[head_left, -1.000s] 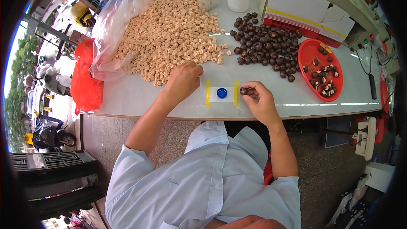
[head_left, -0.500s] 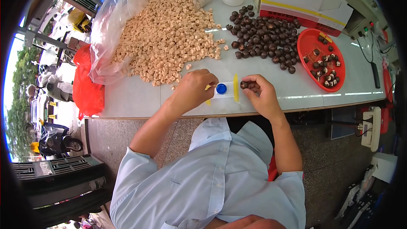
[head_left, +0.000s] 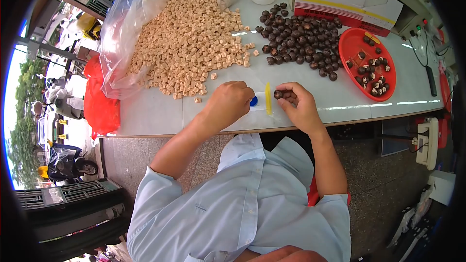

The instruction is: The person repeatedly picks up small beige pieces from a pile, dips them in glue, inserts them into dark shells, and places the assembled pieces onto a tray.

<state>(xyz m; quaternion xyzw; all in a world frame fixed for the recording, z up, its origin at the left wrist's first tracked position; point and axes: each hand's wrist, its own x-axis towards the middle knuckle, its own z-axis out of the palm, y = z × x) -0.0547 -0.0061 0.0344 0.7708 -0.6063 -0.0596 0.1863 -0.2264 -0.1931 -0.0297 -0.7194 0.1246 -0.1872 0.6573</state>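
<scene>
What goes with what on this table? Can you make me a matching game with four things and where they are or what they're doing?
1. pale cubes
2. red plate
3. right hand
4. blue round piece

A. pinching one dark ball
B. heaped at the mouth of a clear bag
C. partly hidden by the left hand
D. has several dark balls lying in it

Pairs: 1-B, 2-D, 3-A, 4-C

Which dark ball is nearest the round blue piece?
The dark ball held foremost in the right hand, beside the yellow tape. Those in the pile and on the red plate lie farther off; whether others sit deeper in that hand is unclear.
</scene>
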